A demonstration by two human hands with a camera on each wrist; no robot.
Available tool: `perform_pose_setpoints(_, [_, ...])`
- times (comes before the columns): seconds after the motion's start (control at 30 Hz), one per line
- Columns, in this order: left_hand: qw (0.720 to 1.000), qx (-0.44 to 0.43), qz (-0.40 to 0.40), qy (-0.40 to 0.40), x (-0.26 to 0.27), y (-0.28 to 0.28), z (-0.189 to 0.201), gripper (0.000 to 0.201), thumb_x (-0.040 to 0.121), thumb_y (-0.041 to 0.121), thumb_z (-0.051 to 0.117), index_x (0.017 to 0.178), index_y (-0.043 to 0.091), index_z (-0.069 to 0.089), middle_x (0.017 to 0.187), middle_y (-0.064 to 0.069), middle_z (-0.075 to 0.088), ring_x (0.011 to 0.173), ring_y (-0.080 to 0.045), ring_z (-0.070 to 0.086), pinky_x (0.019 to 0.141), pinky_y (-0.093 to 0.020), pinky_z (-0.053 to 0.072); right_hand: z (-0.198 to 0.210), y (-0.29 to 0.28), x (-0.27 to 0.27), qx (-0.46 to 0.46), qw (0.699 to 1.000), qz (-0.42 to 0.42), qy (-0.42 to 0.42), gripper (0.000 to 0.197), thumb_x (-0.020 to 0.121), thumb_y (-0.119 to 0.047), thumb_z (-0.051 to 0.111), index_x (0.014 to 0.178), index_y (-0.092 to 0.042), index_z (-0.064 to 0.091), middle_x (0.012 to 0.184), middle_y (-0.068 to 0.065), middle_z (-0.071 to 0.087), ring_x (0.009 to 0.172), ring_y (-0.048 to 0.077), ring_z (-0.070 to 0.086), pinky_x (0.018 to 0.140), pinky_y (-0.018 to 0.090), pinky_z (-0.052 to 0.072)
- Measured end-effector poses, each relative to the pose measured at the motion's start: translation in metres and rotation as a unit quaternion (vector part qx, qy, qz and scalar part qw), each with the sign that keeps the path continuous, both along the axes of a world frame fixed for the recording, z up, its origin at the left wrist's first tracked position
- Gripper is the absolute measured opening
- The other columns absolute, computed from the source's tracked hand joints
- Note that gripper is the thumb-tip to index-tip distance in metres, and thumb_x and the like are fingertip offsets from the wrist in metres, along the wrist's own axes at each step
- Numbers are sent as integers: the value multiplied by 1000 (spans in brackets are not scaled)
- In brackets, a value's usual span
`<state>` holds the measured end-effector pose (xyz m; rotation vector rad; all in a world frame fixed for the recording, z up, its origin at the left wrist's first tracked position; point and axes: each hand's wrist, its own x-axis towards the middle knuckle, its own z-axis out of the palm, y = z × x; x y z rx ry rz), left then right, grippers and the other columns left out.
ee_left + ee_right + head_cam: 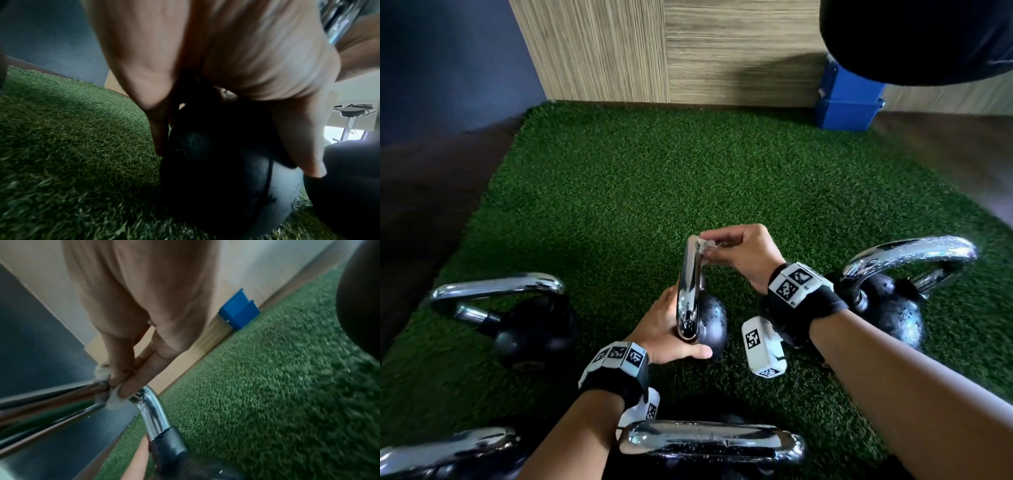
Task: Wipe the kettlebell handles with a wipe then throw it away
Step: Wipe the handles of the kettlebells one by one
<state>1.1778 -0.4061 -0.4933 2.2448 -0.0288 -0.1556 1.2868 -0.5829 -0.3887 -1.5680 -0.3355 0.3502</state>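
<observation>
Chrome handle (690, 274) of the middle kettlebell (710, 323) on the turf (619, 192) was mid-wipe: my right hand (739, 251) pinched the wipe (703, 247) at its top while my left hand (671, 329) gripped its base. Next, I judged, rubbing downward.

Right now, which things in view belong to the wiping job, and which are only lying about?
Job:
- wipe, pinched by right hand
- middle kettlebell, steadied by left hand
- other kettlebells

Lying about:
- blue box
- black bag
- turf
</observation>
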Motion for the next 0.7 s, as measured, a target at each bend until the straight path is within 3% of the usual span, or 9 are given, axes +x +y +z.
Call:
perform_pose_setpoints(0.1, [1000,3,-10,21,5,1,4,115,44,63,89,143,37,36,137,13,52,130,-10,51,116,-42,41,4,-2,3,-18,999,28,-28,29,75,10,77,94,-11,78,93,8,79,81,23,77,72,27,63])
perform_pose_setpoints(0.17, [999,16,-8,34,9,1,7,112,44,61,89,141,38,39,137,12,52,129,-8,51,116,-38,41,9,0,7,-40,997,28,-60,28,77,9,77,102,-4,76,98,12,77,85,26,76,77,34,63])
perform_pose_setpoints(0.23, [998,33,-6,50,12,1,8,110,43,63,88,140,41,40,139,13,51,128,-7,50,115,-34,40,14,2,5,-64,992,46,-99,30,79,7,75,107,-2,73,97,8,76,81,21,75,78,35,63])
perform_pose_setpoints(0.37, [997,15,-3,80,16,5,11,117,43,62,90,146,42,38,142,15,51,132,-9,51,117,-41,41,27,-1,-5,-116,975,131,-135,17,75,-6,81,87,-18,79,78,-8,74,72,7,71,68,21,59])
perform_pose_setpoints(0.43, [997,-2,-9,71,16,7,12,124,44,60,91,152,42,32,150,16,46,140,-8,45,121,-41,36,35,-2,-10,-152,960,179,-150,16,69,-22,84,85,-26,81,85,-12,75,75,6,71,69,19,57])
perform_pose_setpoints(0.5, [998,-10,-17,61,14,7,13,127,46,58,91,155,43,27,155,16,41,145,-7,39,124,-41,31,40,-2,-12,-149,959,200,-137,18,71,-17,85,84,-28,81,84,-13,75,74,5,71,68,19,57])
perform_pose_setpoints(0.63, [997,-44,-14,56,16,9,14,120,50,52,94,153,45,33,153,23,43,142,1,39,124,-34,27,42,0,-13,-145,966,181,-114,23,71,-8,87,82,-27,80,90,0,79,87,23,75,86,43,61])
perform_pose_setpoints(0.7, [997,-56,-38,47,19,9,12,115,53,49,94,153,45,36,154,29,40,143,11,33,122,-25,21,38,-1,-19,-149,963,206,-89,23,69,-6,88,85,-18,78,90,6,79,88,29,75,87,47,61])
